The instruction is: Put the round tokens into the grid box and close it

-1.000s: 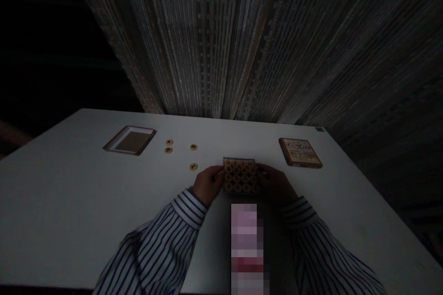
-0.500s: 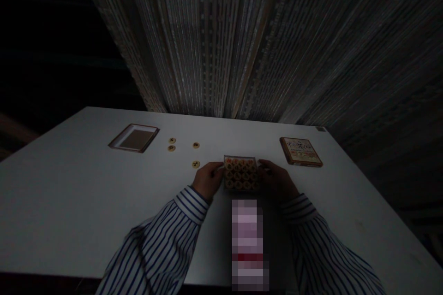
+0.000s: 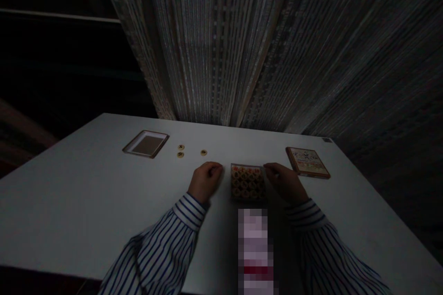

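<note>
The box of round game pieces (image 3: 247, 182) sits on the white bench (image 3: 69, 203) between both hands. The left hand (image 3: 206, 179) lies curled just beside it, and I cannot tell if it holds anything. The right hand (image 3: 285, 183) bends its fingers at the box's right edge, its grip unclear in the gloom.

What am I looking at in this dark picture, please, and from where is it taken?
There is no machine here. A person wears a camera on the head, which looks forward and down, so you see that person's own two arms in striped sleeves. The left hand rests curled on the white table, just left of a small square box of round yellow game pieces. The right hand is at the box's right edge; it is too dark to tell whether it grips. Farther back lie three loose round yellow pieces, a shallow white-rimmed tray and a flat brown-edged square with a printed top.
</note>
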`<state>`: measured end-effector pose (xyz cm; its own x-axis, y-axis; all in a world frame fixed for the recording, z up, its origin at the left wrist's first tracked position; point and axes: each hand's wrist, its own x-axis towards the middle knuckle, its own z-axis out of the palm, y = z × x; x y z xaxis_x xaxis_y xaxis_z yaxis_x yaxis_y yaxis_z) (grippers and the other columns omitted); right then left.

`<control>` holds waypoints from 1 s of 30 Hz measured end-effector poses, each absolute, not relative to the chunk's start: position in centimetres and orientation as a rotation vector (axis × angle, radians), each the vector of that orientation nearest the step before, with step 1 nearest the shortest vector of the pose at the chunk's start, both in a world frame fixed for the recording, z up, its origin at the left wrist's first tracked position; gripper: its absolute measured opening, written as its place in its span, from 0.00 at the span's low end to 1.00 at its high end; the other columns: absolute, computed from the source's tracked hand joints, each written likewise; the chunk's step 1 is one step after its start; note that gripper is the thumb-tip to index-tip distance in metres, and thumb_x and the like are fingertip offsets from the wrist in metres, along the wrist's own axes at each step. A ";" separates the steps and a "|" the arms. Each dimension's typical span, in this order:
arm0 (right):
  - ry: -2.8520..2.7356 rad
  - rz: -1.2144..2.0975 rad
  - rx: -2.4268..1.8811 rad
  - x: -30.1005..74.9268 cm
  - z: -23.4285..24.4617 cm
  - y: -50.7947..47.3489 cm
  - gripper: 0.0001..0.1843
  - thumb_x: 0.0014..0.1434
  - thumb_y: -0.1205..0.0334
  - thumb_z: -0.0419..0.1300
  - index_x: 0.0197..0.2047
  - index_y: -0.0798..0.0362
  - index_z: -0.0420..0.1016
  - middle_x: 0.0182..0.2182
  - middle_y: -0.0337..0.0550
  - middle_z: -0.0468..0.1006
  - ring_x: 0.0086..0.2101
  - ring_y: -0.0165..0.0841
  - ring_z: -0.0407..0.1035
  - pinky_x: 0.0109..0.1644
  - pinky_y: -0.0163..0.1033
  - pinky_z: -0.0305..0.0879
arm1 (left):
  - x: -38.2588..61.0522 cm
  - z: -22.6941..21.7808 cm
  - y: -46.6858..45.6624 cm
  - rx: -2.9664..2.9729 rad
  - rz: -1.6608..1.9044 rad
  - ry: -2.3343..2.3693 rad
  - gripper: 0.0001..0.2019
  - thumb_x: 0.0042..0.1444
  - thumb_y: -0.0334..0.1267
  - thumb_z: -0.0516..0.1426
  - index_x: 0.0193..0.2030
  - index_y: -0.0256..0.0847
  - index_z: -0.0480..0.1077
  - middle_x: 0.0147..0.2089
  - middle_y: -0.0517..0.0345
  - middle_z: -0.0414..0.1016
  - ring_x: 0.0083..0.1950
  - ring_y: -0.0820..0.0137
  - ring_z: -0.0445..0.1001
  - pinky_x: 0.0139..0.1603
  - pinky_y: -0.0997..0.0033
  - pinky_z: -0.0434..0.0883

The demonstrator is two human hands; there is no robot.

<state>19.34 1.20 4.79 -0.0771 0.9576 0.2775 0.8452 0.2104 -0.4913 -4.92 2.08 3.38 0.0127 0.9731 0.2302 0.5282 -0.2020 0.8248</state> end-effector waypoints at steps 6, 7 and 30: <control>-2.070 0.249 -1.606 17.6 6.1 2.2 0.13 0.54 0.61 0.50 0.37 0.54 0.72 0.33 0.45 0.77 0.33 0.34 0.70 0.37 0.39 0.64 | -7.2 4.2 3.0 1.757 1.104 1.557 0.12 0.49 0.42 0.52 0.32 0.36 0.72 0.28 0.56 0.74 0.30 0.71 0.71 0.34 0.72 0.67; -2.090 0.243 -1.596 17.2 6.4 2.4 0.12 0.54 0.61 0.50 0.37 0.54 0.72 0.33 0.45 0.78 0.32 0.34 0.70 0.37 0.38 0.64 | -7.6 4.3 3.2 1.750 1.104 1.563 0.12 0.49 0.42 0.52 0.32 0.36 0.72 0.28 0.56 0.74 0.30 0.71 0.70 0.33 0.72 0.67; -2.471 0.242 -1.520 10.0 10.6 7.0 0.14 0.55 0.63 0.48 0.35 0.52 0.75 0.36 0.43 0.78 0.38 0.33 0.70 0.41 0.34 0.60 | -11.1 5.4 8.1 1.993 0.902 1.783 0.14 0.51 0.38 0.50 0.43 0.36 0.70 0.35 0.51 0.76 0.35 0.69 0.73 0.38 0.72 0.67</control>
<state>9.99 7.00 10.61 -0.4355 0.8936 0.1089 0.8556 0.4485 -0.2586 -11.09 8.12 5.42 0.0226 0.9700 0.2420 0.7694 -0.1714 0.6153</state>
